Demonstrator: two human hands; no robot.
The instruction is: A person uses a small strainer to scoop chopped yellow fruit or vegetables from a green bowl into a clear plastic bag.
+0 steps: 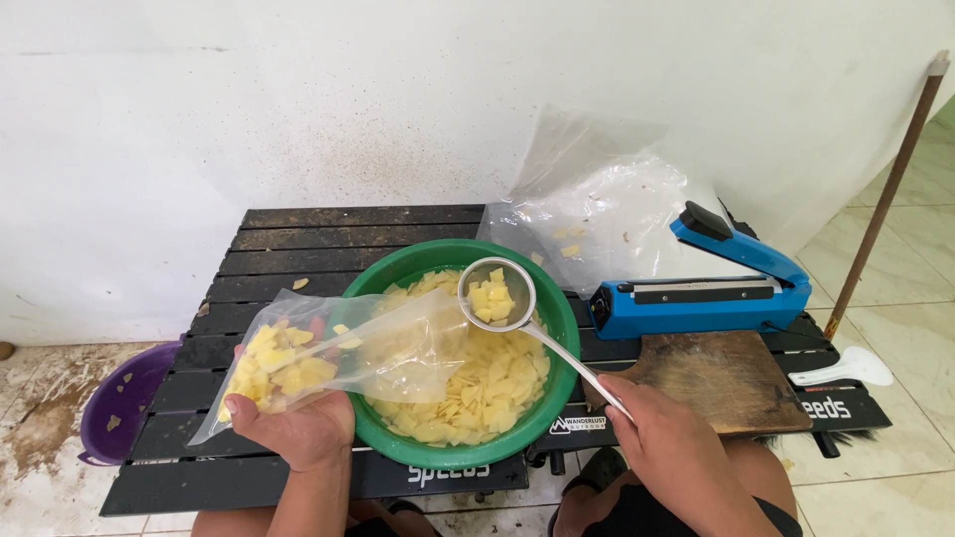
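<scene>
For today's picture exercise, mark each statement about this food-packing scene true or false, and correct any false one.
1. The left hand holds a clear plastic bag partly filled with yellow slices. True.
2. The right hand holds a knife. False: it holds a metal strainer ladle with a few slices in it.
3. The bowl of slices is red. False: it is green.
4. A blue heat sealer sits to the right of the bowl. True.
5. The wooden board lies on the floor. False: it rests on the black slatted table.

White wall (298,89), tiled floor (915,298), black slatted table (298,239).
</scene>
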